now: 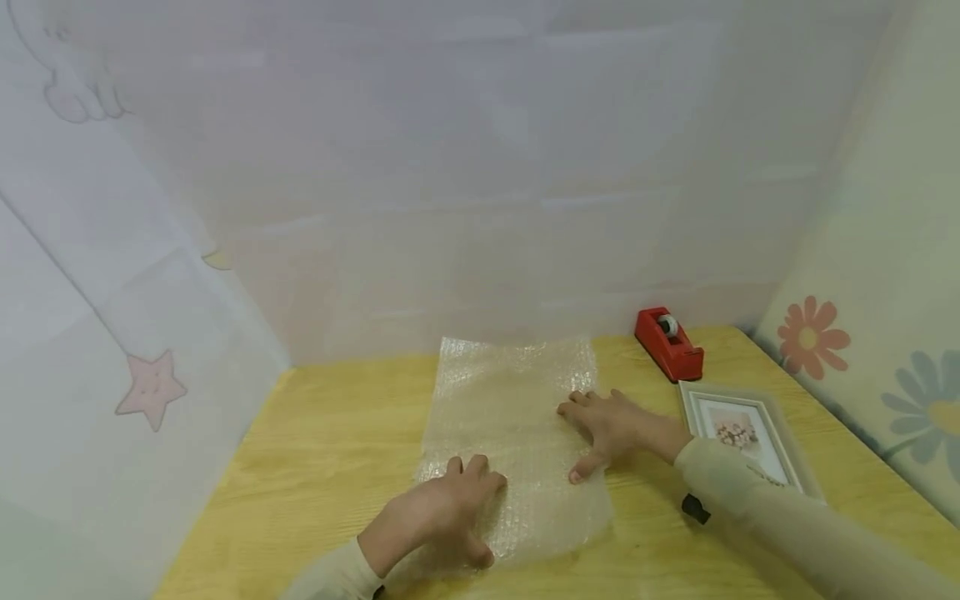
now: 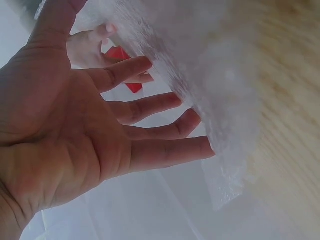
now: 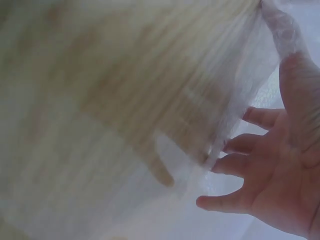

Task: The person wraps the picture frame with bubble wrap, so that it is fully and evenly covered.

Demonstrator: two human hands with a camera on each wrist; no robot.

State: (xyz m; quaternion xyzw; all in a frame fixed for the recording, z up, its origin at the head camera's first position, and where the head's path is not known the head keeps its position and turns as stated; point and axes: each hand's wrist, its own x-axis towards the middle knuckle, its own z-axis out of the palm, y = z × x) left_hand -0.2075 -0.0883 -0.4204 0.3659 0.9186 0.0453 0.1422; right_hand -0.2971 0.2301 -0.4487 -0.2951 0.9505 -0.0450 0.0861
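Observation:
A clear sheet of bubble wrap [image 1: 517, 417] lies spread over the yellow wood-grain table. On its lower left part rests my left hand [image 1: 453, 508], fingers apart. In the left wrist view the left hand [image 2: 95, 125] touches the wrap [image 2: 200, 75] with nearly straight fingertips, palm raised. My right hand [image 1: 611, 429] lies on the sheet's right side, fingers spread. The right wrist view shows that hand [image 3: 275, 175] with extended fingertips against the wrap [image 3: 150, 100]; the thumb is partly behind the film. Neither hand grips anything.
A red tape dispenser [image 1: 670, 343] stands at the back right of the table [image 1: 322, 442]. A white picture frame [image 1: 787, 446] with a flower print lies beside the right forearm, partly covered by the sleeve. Walls enclose the back and both sides.

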